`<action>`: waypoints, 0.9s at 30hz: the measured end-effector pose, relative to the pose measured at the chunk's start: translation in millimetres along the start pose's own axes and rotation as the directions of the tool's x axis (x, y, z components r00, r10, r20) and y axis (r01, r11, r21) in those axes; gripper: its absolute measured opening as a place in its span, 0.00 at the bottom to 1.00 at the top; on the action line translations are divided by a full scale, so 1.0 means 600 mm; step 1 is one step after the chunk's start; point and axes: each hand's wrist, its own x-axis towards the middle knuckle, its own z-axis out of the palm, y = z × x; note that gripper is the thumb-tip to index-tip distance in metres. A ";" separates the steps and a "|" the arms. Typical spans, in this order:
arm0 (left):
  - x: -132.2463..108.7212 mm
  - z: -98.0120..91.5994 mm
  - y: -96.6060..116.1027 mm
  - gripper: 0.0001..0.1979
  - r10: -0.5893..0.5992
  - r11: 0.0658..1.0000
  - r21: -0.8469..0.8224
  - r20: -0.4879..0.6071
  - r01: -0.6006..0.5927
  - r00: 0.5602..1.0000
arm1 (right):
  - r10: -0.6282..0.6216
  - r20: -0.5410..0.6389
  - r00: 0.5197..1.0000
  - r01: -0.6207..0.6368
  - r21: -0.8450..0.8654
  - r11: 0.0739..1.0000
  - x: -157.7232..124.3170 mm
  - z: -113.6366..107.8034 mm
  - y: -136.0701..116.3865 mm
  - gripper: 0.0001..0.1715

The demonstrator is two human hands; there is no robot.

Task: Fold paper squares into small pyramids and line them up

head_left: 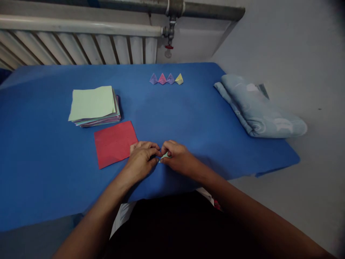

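A small pale green folded paper [166, 155] sits between my hands near the table's front edge, mostly covered by fingers. My right hand [176, 156] is closed, with thumb and index finger pinching it. From the other side, my left hand [144, 156] has its thumb and fingertips drawn together at the paper's left edge. Just left of that hand lies a flat red paper sheet [114, 144], its right edge by the knuckles. Farther back stand several small folded paper shapes in a row: a purple one [153, 78], a pink one [162, 79], another purple one [170, 79] and a yellow one [179, 79].
A stack of coloured paper [93, 104], pale green on top, lies at the left on the blue-covered table [188, 111]. A folded light blue blanket [258, 108] rests at the right edge by the wall. Behind the table are a radiator [102, 46] and a red-handled valve [169, 46].
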 end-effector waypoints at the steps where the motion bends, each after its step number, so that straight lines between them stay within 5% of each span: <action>1: 0.000 0.000 0.000 0.09 0.003 1.000 0.003 -0.002 -0.002 1.000 | -0.010 -0.003 1.000 0.010 -0.010 1.000 0.000 0.000 -0.001 0.11; 13: -0.001 0.001 -0.003 0.10 0.026 1.000 0.013 -0.024 -0.026 0.999 | -0.021 0.028 0.999 0.025 -0.120 0.992 0.008 0.000 -0.008 0.11; 21: -0.001 -0.001 0.010 0.10 0.008 0.999 0.044 -0.023 -0.007 1.000 | 0.077 0.057 0.995 -0.092 0.339 0.936 -0.003 -0.012 0.015 0.10; 27: -0.003 0.009 0.018 0.04 -0.021 0.998 0.061 -0.090 0.026 0.996 | 0.021 -0.042 0.999 -0.011 0.217 0.976 -0.005 0.000 0.016 0.13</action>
